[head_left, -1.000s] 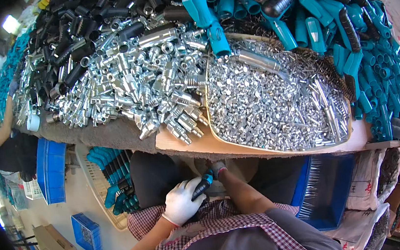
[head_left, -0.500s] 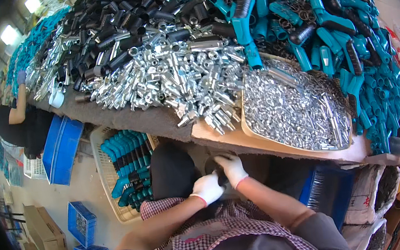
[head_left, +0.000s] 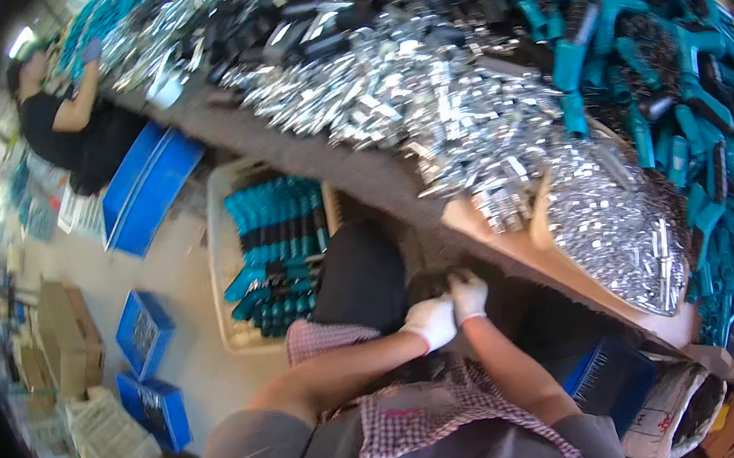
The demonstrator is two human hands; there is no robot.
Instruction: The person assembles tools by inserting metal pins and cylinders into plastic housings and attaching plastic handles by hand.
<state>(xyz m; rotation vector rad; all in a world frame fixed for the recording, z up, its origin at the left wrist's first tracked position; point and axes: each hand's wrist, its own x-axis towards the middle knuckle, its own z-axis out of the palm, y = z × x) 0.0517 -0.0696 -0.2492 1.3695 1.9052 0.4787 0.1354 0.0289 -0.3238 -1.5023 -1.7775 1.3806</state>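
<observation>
Below the bench edge, in front of my body, both my hands are in white gloves and close together. My left hand [head_left: 432, 323] has its fingers curled against something dark. Just beside it, a little farther off, my right hand [head_left: 469, 294] is closed too. Whatever they grip is blurred and partly hidden by the gloves. A dark shape [head_left: 428, 284] lies right at my fingertips; its kind is unclear. To the left of my knee stands a cream plastic crate [head_left: 224, 304] with rows of teal-and-black handled tools [head_left: 276, 221] in it.
The bench carries heaps of silver metal fittings [head_left: 425, 105], black sleeves [head_left: 332, 2] and teal tool bodies [head_left: 607, 30]. A cream tray [head_left: 558, 239] of small metal parts sits at its edge. Blue bins [head_left: 145, 331] stand on the floor. Another person [head_left: 56, 120] works at far left.
The whole view has turned and blurred, so the bench and crate appear shifted right. My hands have come closer together and remain below the bench edge.
</observation>
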